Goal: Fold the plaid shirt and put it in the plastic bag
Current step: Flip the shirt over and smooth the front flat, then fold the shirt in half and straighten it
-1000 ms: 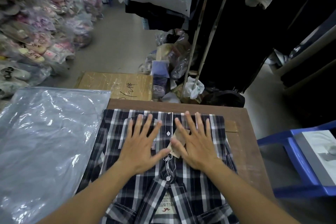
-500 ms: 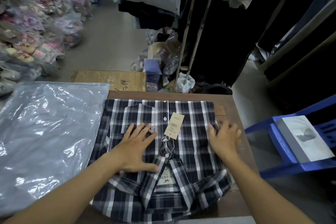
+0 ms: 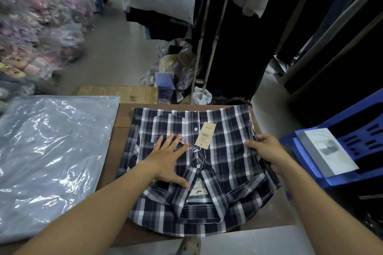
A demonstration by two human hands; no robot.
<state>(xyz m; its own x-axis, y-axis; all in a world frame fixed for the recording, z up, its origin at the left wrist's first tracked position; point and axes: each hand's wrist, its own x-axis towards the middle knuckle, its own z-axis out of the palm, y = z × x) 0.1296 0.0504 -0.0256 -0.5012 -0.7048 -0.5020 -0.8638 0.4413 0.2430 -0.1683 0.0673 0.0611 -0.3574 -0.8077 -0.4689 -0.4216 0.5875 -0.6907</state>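
My right hand point(image 3: 267, 148) has slid off the middle and now grips the shirt point(image 3: 226, 159) by its right edge. My left hand point(image 3: 167, 159) presses it flat and open on the table point(image 3: 113, 151). The shirt looks folded; the bag point(image 3: 51, 151) waits beside it.

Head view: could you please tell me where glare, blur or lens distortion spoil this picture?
Head view: white glare streaks across the plastic bag; the bagged goods at upper left are smeared with blur; wide-angle bending curves the table edges and rack poles; the shirt and tag are fairly sharp, the right side dark.
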